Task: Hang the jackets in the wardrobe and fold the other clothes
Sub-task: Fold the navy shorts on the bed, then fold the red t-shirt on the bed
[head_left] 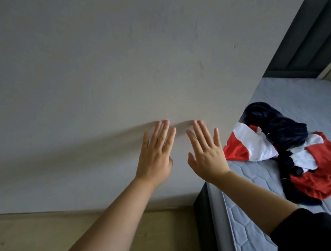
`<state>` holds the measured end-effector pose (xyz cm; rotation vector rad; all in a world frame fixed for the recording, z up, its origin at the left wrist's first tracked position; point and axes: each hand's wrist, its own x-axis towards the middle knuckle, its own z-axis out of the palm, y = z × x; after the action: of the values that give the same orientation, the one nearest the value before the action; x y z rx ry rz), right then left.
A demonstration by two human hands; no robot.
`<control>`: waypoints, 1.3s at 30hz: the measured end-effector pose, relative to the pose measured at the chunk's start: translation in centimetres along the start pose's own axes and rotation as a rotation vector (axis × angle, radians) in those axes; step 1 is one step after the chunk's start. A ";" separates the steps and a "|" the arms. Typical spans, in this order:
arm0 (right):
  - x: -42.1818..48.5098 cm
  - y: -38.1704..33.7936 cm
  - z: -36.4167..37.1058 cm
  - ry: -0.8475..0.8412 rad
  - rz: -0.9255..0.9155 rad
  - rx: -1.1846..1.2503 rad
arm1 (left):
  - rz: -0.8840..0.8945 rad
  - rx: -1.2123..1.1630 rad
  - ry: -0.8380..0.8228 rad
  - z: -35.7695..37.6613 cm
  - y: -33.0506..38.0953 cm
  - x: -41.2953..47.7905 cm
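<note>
I judge nothing is done yet. The clothes pile point(287, 144) lies crumpled at the right of the frame on the quilted mattress point(311, 100): soft navy fabric tangled with slick red-and-white cloth, nothing folded, no wardrobe in view. My left hand point(154, 160) and right hand point(207, 157) are raised at centre before the matte plaster wall point(101, 71), fingers point(162, 133) straight and spread, holding nothing.
</note>
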<state>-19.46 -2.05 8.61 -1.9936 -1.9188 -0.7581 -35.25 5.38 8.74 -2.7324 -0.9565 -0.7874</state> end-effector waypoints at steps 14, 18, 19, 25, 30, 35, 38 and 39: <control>-14.4 3.7 13.0 0.053 0.134 0.295 | -0.275 -0.155 -0.117 18.2 10.1 -8.3; -19.8 9.2 12.5 -0.061 0.179 0.333 | -0.364 -0.195 -0.168 19.4 17.3 -9.0; -21.1 10.9 12.4 -0.092 0.175 0.314 | -0.366 -0.184 -0.184 19.7 19.0 -9.0; -29.2 21.8 13.9 -0.237 0.332 0.278 | -0.328 -0.151 -0.327 23.6 29.5 -7.2; -36.6 27.9 16.8 -0.436 0.570 0.332 | -0.351 -0.134 -0.543 29.2 37.4 -6.5; -41.2 33.1 19.0 -0.593 0.721 0.315 | -0.436 -0.205 -0.818 33.6 41.5 -7.4; -41.7 36.2 19.9 -0.604 0.798 0.270 | -0.390 -0.226 -0.918 35.2 42.2 -7.7; -41.6 37.1 20.2 -0.596 0.801 0.240 | -0.369 -0.242 -0.950 35.6 42.3 -7.8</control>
<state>21.29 -29.46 -24.62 -2.6839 -1.1235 0.2839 0.88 -21.67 -24.07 -3.1878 -1.6258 0.5071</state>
